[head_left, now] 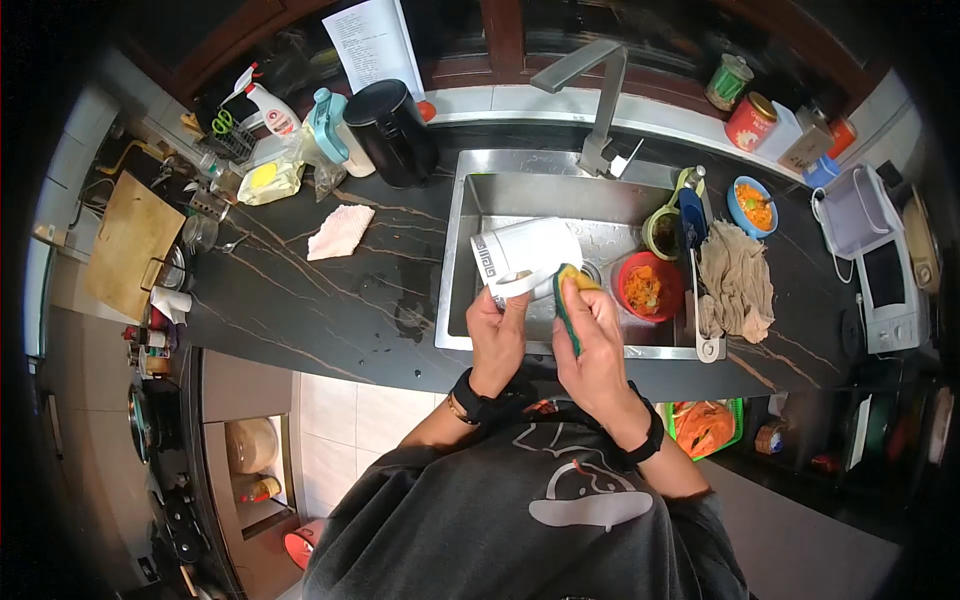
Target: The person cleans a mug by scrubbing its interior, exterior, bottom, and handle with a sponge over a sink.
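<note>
Over the front part of the sink (462, 215), my left hand (497, 338) grips a large white mug (535, 243) by its handle. The mug lies tilted on its side and has a dark square pattern near one end. My right hand (595, 350) is closed around a yellow and green sponge (563, 308), close beside the mug's handle; whether they touch I cannot tell. To the right in the sink sits a red bowl (678, 305) with orange food scraps.
A grey faucet (603, 110) rises behind the sink. A crumpled cloth (735, 280) and a blue bowl of food (752, 207) stand to the right. Leftward are a pink cloth (340, 232), a black canister (392, 135) and a spray bottle (272, 108).
</note>
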`<action>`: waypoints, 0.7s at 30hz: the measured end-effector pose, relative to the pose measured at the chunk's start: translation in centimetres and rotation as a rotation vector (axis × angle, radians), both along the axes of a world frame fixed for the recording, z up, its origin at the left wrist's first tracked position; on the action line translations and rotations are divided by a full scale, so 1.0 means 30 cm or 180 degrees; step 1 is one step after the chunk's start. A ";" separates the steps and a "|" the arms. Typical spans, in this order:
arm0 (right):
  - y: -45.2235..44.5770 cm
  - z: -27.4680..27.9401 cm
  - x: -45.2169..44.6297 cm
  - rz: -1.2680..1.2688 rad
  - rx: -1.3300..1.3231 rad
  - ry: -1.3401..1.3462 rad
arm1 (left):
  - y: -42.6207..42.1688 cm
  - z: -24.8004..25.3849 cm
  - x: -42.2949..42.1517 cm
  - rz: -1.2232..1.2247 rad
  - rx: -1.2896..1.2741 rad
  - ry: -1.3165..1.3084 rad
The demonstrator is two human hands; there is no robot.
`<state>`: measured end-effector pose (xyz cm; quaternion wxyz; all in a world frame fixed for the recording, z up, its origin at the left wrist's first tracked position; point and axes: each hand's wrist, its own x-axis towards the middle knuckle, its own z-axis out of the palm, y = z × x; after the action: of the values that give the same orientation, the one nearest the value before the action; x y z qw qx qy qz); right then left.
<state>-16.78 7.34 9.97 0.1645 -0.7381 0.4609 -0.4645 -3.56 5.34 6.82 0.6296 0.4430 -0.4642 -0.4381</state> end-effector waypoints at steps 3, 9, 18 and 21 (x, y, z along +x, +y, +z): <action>-0.059 0.010 -0.025 -0.0203 -0.0080 0.0017 | 0.007 0.005 -0.028 -0.0034 0.0042 0.0160; -0.006 -0.005 -0.016 -0.0091 -0.0086 0.0241 | 0.017 -0.002 -0.026 0.0053 0.0097 0.0265; -0.067 -0.025 -0.003 -0.0349 0.0005 0.0468 | 0.017 -0.027 0.015 0.0172 0.0179 0.0261; -0.029 -0.049 -0.001 -0.0250 0.0199 0.0363 | -0.005 -0.025 0.023 0.0288 0.0259 0.0135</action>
<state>-16.80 6.48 8.49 0.1427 -0.7392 0.5123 -0.4132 -2.88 5.20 6.06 0.6399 0.4793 -0.4121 -0.4370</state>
